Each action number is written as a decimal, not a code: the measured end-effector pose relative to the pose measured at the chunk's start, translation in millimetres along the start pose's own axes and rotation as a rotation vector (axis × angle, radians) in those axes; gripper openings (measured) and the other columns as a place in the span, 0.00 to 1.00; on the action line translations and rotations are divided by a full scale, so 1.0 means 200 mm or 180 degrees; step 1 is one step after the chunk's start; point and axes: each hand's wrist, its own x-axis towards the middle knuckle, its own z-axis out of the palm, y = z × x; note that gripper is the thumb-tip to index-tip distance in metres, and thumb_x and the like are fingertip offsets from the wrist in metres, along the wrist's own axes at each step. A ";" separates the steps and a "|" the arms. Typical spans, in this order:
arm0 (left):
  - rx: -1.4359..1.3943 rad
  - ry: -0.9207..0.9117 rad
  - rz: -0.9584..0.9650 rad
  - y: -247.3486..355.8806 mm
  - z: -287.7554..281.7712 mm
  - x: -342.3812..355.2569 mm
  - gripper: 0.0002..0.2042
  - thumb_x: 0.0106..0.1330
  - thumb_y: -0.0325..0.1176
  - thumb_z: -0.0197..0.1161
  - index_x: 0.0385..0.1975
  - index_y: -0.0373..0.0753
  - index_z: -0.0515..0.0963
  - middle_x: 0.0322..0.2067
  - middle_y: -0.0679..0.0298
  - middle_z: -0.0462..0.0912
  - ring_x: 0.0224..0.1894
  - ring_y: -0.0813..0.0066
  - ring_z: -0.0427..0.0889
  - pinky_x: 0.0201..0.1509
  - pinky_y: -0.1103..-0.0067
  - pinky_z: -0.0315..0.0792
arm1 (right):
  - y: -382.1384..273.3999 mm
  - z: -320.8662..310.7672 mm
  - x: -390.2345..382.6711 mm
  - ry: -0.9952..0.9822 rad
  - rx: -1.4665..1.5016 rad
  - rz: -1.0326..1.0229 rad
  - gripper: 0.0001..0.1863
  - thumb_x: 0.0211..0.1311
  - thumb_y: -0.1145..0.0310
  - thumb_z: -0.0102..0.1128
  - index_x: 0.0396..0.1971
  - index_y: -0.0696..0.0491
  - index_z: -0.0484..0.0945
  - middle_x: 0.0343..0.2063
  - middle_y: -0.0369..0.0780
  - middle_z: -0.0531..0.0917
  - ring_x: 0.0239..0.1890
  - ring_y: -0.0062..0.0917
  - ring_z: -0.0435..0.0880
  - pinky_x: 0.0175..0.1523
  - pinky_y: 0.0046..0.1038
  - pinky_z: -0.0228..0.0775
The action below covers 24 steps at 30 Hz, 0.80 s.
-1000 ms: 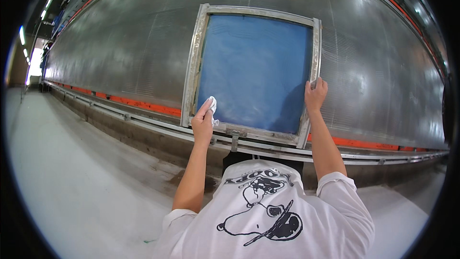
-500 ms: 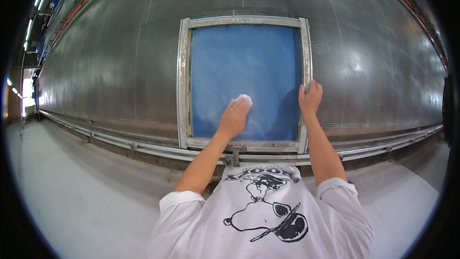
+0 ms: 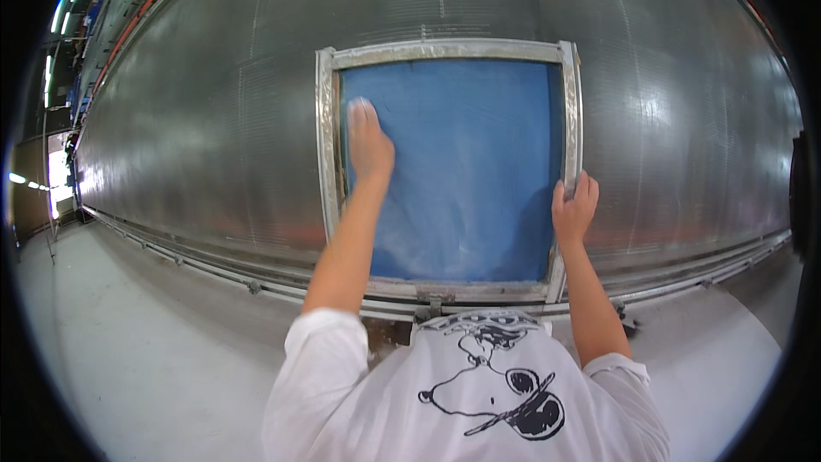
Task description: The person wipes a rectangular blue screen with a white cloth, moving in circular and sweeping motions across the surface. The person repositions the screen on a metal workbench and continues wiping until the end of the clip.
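In front of me a square screen frame [image 3: 569, 103] of worn metal, with a blue mesh [image 3: 462, 162], lies on a long grey metal bed. My left hand [image 3: 370, 145], slightly blurred, is closed on a white cloth [image 3: 357, 108], mostly hidden by the fingers, against the upper left part of the mesh near the frame's side. My right hand [image 3: 575, 210] is closed on the frame's right side, below its middle.
The metal bed [image 3: 205, 120] extends to both sides under the frame, with rails [image 3: 180, 258] along its near edge. A pale floor [image 3: 145, 342] runs beside it. At the far left are strip lights, more equipment and a bright opening [image 3: 60, 162].
My left hand with the cloth has moved from the frame's lower left across the mesh, then up and left to its upper left. My right hand stays on the frame. The view has shifted.
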 end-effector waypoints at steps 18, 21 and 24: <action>-0.1143 -0.0366 -0.0113 0.47 0.11 0.12 0.21 0.73 0.24 0.48 0.66 0.31 0.70 0.69 0.44 0.68 0.75 0.48 0.62 0.80 0.61 0.56 | -0.03 0.00 0.06 0.0154 0.0122 -0.0012 0.29 0.59 0.66 0.69 0.58 0.62 0.73 0.49 0.52 0.76 0.53 0.50 0.76 0.58 0.47 0.68; -0.1127 -0.0868 0.2064 0.66 0.09 -0.02 0.21 0.72 0.22 0.49 0.64 0.31 0.72 0.68 0.47 0.71 0.73 0.45 0.66 0.78 0.62 0.59 | -0.03 -0.02 0.07 0.0077 0.0138 0.0049 0.29 0.59 0.66 0.68 0.58 0.61 0.72 0.49 0.52 0.76 0.53 0.50 0.75 0.58 0.47 0.68; -0.0652 -0.0045 0.0708 0.64 0.20 0.19 0.22 0.70 0.21 0.50 0.64 0.30 0.72 0.68 0.47 0.71 0.72 0.45 0.66 0.78 0.62 0.60 | -0.05 -0.02 0.07 0.0105 0.0121 0.0044 0.28 0.59 0.66 0.68 0.58 0.61 0.73 0.49 0.51 0.76 0.53 0.49 0.75 0.58 0.47 0.68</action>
